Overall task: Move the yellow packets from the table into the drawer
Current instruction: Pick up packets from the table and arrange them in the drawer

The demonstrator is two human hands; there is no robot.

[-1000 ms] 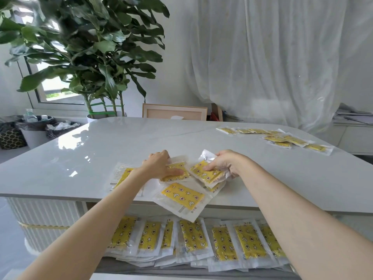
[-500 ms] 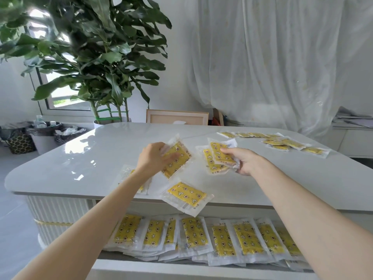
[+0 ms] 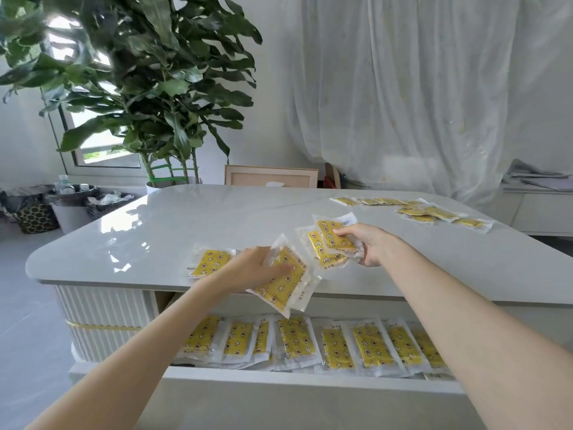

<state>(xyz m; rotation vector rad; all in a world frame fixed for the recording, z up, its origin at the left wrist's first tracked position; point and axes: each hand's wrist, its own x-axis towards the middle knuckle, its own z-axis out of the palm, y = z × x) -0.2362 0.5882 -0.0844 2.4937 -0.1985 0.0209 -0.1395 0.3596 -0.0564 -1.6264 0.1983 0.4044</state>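
Each hand gripped packets lifted off the table [image 3: 217,218], the left hand [image 3: 248,270] one stack [image 3: 283,279], the right hand [image 3: 370,245] another [image 3: 330,243], seemingly bound for the open drawer [image 3: 310,378] below.

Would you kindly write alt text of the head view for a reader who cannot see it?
The left hand grips yellow packets over the front edge of a white table and the right hand holds a few more, above an open drawer lined with packets. One packet lies on the table beside the left hand; others lie scattered far right.
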